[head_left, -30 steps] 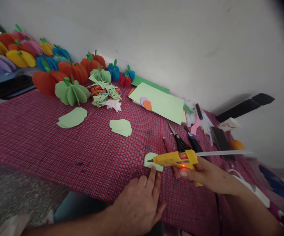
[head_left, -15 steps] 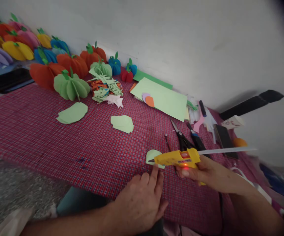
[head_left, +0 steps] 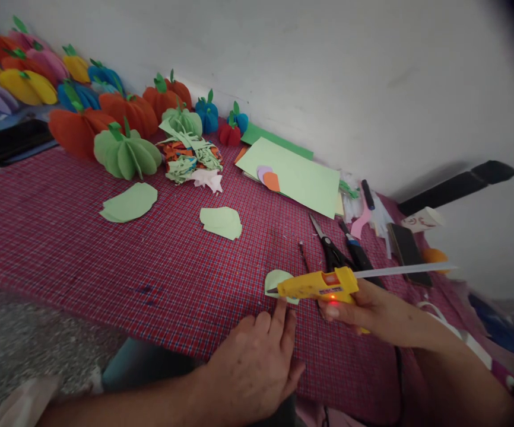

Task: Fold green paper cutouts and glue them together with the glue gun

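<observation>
A yellow hot glue gun (head_left: 314, 287) with a small red light is gripped by my right hand (head_left: 355, 308), fingers wrapped round its handle. Its dark nozzle points left, over a small light green paper cutout (head_left: 279, 277) lying on the cloth. A clear glue stick (head_left: 399, 270) sticks out of the gun's back end. My left hand (head_left: 257, 359) rests palm down, its fingers stretched out and a fingertip at the cutout's near edge. Whether the nozzle touches the paper I cannot tell.
Two piles of green cutouts (head_left: 130, 203) lie on the checked tablecloth (head_left: 172, 255). Paper pumpkins (head_left: 127, 155) line the back left. Scissors (head_left: 329, 246), a black and blue tool (head_left: 358, 249), and a phone-like dark slab (head_left: 408, 252) are behind the right hand. Green sheets (head_left: 299, 175) lie farther back.
The glue gun and right hand have shifted very slightly left. The left hand and the green cutout stay in place; the view has tilted a little.
</observation>
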A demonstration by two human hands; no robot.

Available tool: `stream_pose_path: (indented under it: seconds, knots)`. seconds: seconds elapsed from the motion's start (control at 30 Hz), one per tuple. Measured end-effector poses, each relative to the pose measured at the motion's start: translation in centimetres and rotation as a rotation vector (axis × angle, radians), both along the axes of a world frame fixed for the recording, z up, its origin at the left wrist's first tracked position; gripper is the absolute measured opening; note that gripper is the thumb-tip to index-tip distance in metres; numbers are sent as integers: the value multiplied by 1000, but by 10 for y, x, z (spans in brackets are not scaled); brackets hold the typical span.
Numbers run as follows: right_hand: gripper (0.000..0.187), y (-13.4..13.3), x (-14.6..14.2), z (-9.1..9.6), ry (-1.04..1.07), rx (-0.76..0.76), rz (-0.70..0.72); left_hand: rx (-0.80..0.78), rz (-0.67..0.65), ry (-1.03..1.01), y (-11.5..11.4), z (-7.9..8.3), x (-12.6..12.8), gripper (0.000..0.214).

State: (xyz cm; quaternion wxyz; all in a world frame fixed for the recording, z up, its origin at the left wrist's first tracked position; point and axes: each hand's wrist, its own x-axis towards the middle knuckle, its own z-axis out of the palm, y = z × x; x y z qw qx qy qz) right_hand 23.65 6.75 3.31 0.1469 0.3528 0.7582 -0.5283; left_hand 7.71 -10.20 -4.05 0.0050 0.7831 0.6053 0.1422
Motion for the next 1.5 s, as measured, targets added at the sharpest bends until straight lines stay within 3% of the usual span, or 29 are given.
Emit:
stream_pose_path:
  seconds: [0.3, 0.63, 0.97, 1.5]
  knots:
    - [30, 2, -1, -2, 26, -25, -35, -13, 2, 22, 1, 1, 0, 56]
    - [35, 8, -2, -1, 15, 45, -28, -4, -1, 24, 1, 2, 0, 56]
    - [26, 0, 0, 3, 45, -17, -14, 1, 2, 29, 0, 2, 0, 56]
    - [35, 5, -3, 1, 40, 46, 4, -6, 7, 33, 0, 3, 0, 56]
